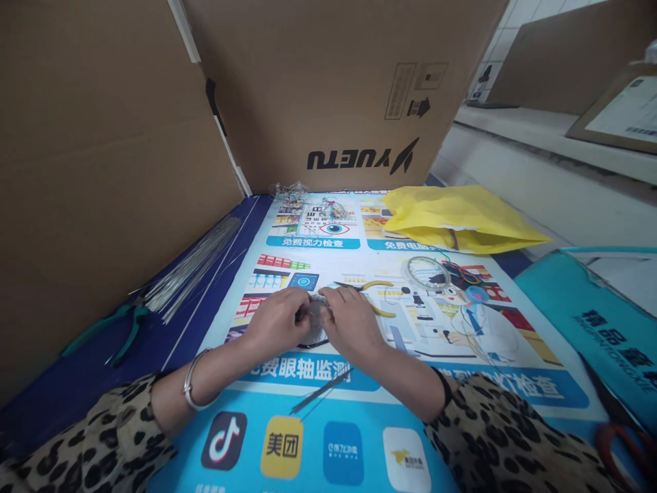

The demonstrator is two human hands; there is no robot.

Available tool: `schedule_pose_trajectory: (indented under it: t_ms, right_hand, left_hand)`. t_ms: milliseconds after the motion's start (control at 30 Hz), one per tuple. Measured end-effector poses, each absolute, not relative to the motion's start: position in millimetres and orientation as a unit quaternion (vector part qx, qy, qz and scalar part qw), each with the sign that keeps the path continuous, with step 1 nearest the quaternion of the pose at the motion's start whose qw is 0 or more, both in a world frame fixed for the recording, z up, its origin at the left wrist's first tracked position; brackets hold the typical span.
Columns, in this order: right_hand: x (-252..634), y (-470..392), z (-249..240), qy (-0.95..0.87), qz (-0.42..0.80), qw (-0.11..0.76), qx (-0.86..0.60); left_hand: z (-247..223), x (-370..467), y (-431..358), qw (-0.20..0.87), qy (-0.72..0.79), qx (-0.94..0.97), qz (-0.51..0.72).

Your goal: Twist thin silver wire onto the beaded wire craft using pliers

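Near the middle of the printed sheet, my left hand point(283, 318) and my right hand point(355, 325) are close together, fingers curled and pinching. Between their fingertips is a small silvery wire piece point(319, 300), mostly covered by the fingers; its exact shape cannot be made out. Just beyond my right hand lie pliers with yellow handles point(378, 283), partly hidden behind it. A few thin dark metal strips point(321, 392) rest on the sheet below the hands.
Left are a bundle of silvery wires point(192, 268) and green-handled pliers point(126, 327). Right are a wire coil point(409, 268), coloured wires point(468, 272), a yellow bag point(456, 212), a teal bag point(606, 308) and red-handled scissors point(606, 441). Tangled wire point(290, 194) sits before a cardboard wall point(328, 89).
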State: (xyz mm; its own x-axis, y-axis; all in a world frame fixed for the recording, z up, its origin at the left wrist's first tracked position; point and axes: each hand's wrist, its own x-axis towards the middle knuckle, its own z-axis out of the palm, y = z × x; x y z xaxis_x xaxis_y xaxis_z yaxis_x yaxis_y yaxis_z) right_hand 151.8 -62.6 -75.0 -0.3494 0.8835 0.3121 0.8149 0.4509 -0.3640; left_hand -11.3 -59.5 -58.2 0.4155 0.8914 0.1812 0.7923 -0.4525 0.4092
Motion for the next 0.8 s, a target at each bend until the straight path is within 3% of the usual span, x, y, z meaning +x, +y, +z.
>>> schedule_pose_trajectory:
  t_ms: [800]
  right_hand:
    - [155.1, -61.0, -75.2, -0.82, 0.098, 0.243, -0.509]
  left_hand:
    - [-64.8, -15.5, -56.5, 0.12, 0.479, 0.843, 0.211]
